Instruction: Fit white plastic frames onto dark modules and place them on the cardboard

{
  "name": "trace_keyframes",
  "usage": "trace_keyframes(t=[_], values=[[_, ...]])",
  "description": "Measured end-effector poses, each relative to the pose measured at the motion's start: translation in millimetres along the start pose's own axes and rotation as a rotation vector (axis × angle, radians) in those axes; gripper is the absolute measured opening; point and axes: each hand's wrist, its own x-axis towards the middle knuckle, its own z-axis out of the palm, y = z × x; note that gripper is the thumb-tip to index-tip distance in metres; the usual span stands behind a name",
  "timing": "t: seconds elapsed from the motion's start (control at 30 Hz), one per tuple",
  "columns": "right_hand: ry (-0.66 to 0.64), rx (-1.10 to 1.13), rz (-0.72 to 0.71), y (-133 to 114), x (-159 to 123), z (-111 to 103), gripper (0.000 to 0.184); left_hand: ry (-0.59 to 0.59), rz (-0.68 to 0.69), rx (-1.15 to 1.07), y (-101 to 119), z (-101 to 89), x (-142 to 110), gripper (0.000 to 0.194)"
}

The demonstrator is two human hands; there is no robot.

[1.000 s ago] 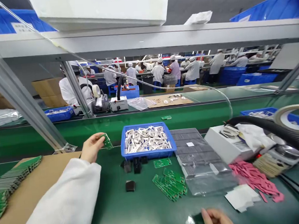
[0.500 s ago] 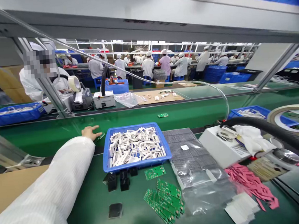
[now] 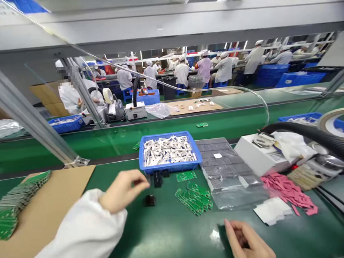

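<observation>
Left hand [image 3: 123, 191] curled, its grip unclear, beside black blocks [image 3: 157, 179] by a blue tray [image 3: 140, 155], while the right hand [image 3: 248, 240] perhaps pinched a dark piece [image 3: 223, 233] on the green tabletop [image 3: 157, 241]

Left hand [image 3: 122, 191] reaches forward from the white sleeve [image 3: 79, 235], fingers curled inward; right hand [image 3: 248, 240] sits low, fingers bent, palm turned inward.

Counted from my remote station: one left hand [image 3: 121, 190], one right hand [image 3: 246, 240], one blue plastic tray [image 3: 170, 167] of white parts, three black blocks [image 3: 157, 179], one loose green circuit board [image 3: 186, 176], one heap of green circuit boards [image 3: 193, 198], one row of green circuit boards [image 3: 14, 209] on one cardboard sheet [image 3: 60, 193], and one tape roll [image 3: 329, 118].
</observation>
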Motion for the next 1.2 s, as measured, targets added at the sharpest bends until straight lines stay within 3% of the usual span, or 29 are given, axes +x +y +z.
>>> trace_keyframes(t=[0.1, 0.2, 0.53, 0.63, 0.7, 0.8, 0.93, 1.03, 1.2], values=[[-0.038, 0.001, -0.021, 5, -3, 0, 0.025, -0.031, 0.028, 0.01, -1, 34.7, -26, 0.018], [-0.04, -0.016, -0.02, 5, -5, 0, 0.028, -0.022, -0.007, 0.006, -11, 51.3, -31, 0.022], [-0.055, 0.017, 0.024, 3, -7, -1, 0.031, 0.045, -0.047, -0.134, 1, 46.2, -38, 0.017], [-0.059, 0.069, 0.09, 4, -6, 1, 0.031, 0.089, -0.062, -0.292, 17, 57.7, -32, 0.016], [-0.052, 0.17, 0.176, 3, -2, 2, 0.029, 0.065, -0.071, -0.469, 34, 76.9, -23, 0.014], [0.002, 0.432, 0.314, -5, 6, 6, 0.027, -0.063, -0.107, -0.805, 60, 116.9, -9, 0.021], [0.098, 0.631, 0.304, -22, 13, 13, 0.022, -0.203, -0.178, -1.177, 77, 157.8, -3, 0.036], [0.135, 0.634, 0.29, -30, 11, 17, 0.018, -0.251, -0.229, -1.307, 75, 166.1, -6, 0.036], [0.15, 0.654, 0.32, -31, 6, 23, 0.017, -0.266, -0.273, -1.366, 69, 163.9, -8, 0.033]])
